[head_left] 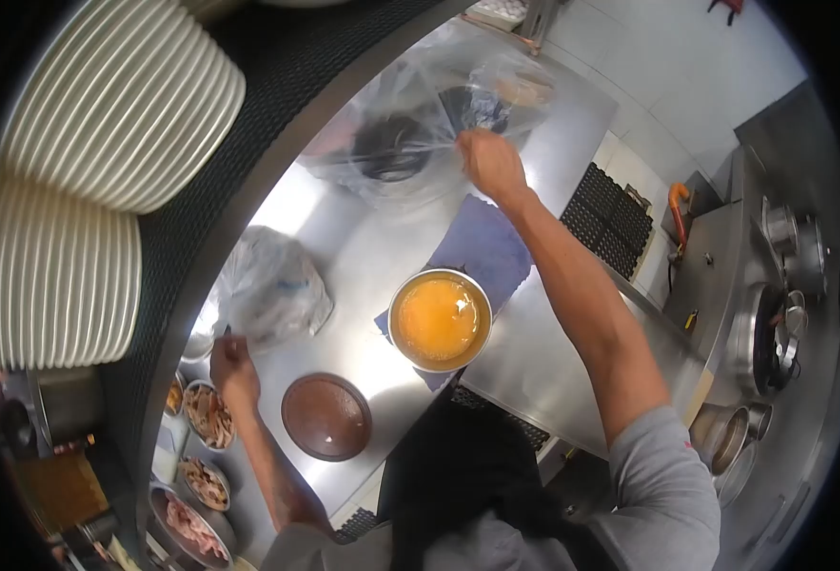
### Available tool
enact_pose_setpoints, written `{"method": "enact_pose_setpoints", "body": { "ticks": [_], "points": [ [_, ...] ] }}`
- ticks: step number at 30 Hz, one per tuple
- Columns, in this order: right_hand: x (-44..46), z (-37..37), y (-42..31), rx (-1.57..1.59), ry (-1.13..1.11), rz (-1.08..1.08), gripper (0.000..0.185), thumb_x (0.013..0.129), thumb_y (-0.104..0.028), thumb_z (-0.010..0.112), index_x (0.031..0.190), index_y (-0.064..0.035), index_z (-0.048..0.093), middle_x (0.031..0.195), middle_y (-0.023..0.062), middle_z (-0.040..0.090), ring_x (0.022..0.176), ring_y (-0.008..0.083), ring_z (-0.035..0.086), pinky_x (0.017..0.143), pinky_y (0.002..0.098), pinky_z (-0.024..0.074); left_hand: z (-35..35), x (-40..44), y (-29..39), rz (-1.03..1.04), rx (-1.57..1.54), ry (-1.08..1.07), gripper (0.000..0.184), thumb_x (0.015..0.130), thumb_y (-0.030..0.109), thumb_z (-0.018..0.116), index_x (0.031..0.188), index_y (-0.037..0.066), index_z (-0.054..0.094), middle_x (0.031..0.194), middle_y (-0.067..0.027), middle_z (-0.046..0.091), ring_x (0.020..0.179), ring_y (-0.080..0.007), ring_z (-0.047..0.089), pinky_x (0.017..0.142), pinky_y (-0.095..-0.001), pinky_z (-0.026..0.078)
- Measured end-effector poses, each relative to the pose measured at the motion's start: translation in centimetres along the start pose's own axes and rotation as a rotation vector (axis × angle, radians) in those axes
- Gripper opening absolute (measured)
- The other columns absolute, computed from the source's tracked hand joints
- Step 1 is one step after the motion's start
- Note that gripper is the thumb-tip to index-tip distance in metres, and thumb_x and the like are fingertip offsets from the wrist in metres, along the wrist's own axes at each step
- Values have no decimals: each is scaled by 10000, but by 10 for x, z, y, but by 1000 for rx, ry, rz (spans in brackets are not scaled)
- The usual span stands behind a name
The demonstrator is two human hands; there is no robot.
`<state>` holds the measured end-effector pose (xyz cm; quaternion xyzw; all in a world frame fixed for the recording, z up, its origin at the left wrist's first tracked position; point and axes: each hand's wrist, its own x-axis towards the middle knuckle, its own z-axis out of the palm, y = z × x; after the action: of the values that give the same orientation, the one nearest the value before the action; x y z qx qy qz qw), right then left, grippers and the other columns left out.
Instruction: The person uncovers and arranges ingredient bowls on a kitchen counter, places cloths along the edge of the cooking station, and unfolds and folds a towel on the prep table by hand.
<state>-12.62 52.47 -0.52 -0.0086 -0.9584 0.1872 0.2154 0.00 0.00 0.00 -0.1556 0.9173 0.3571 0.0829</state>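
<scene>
My right hand (492, 164) is closed on the gathered edge of a large clear plastic bag (410, 114), in which dark and foil-like things show through. On the left, my left hand (235, 369) has its fingers pressed together beside a smaller clear plastic bag (272, 290); what they pinch, if anything, is too small to make out. Between my arms a round metal bowl (485, 328) of orange-yellow liquid (436, 319) stands on a folded blue cloth (482, 238). Left of the bowl lies a round brown lid or board (326, 417).
Bowls of sliced food (208, 417), including pink meat (191, 523), line the left side. Stacked white plates (125, 105) fill a shelf over the steel table (344, 252). Pots and pans (772, 333) are on the right. A black mat (607, 221) lies on the floor.
</scene>
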Motion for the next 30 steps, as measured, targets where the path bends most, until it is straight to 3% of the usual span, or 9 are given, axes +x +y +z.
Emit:
{"method": "enact_pose_setpoints", "body": {
  "ticks": [3,5,10,17,19,24,27,29,30],
  "points": [
    [-5,5,10,44,18,-65,141,912,-137,581,876,-30,665,863,182,642,835,394,647,767,470,523,17,-27,106,528,177,677,564,873,245,792,1318,-13,562,1309,-226,565,1100,-279,563,942,-392,460],
    [-34,-3,17,108,-46,-85,131,908,-126,585,899,-32,676,851,173,639,821,394,641,762,462,523,45,-40,185,556,-234,345,546,874,290,787,1275,-30,601,1221,-154,615,1118,-250,568,966,-382,430],
    [-71,-34,19,207,-114,18,142,914,-131,600,969,-42,697,895,156,640,838,385,644,782,460,525,138,23,260,680,-40,-84,228,873,202,758,986,11,708,974,-151,701,864,-270,656,793,-356,518],
    [-17,-69,20,346,123,101,207,947,-199,605,1052,-67,724,997,159,670,944,366,658,825,454,525,165,105,348,935,8,167,253,927,275,661,947,37,745,891,-157,706,792,-311,679,740,-402,523],
    [33,-60,30,262,196,-15,223,948,-224,592,1023,-71,737,1022,172,696,927,377,667,799,474,531,175,164,392,961,127,217,260,952,274,613,1015,63,752,956,-141,749,878,-249,729,787,-359,541],
    [167,-12,21,377,46,-187,212,895,-125,556,1012,-69,724,1025,146,728,1009,340,675,872,428,532,252,361,435,984,-41,223,320,925,356,628,1057,85,736,1034,-116,755,996,-336,713,906,-408,544],
    [204,19,21,355,-18,-144,261,882,-103,536,1072,-95,714,1097,137,722,1076,334,667,928,418,526,263,357,458,947,270,583,354,902,361,655,1153,117,707,1109,-109,744,1084,-346,687,950,-412,528],
    [217,34,27,316,-86,-52,303,880,-97,533,1132,-113,701,1138,130,717,1105,329,661,954,410,521,275,367,459,1036,225,391,375,889,340,679,1204,137,686,1164,-109,729,1137,-314,670,972,-405,512],
    [226,54,40,267,-59,-81,333,888,-101,542,1195,-118,667,1178,123,707,1124,323,656,971,406,516,261,347,466,868,271,172,337,878,327,692,1174,166,700,1277,-101,682,1164,-254,659,999,-381,506]
  ]
}}
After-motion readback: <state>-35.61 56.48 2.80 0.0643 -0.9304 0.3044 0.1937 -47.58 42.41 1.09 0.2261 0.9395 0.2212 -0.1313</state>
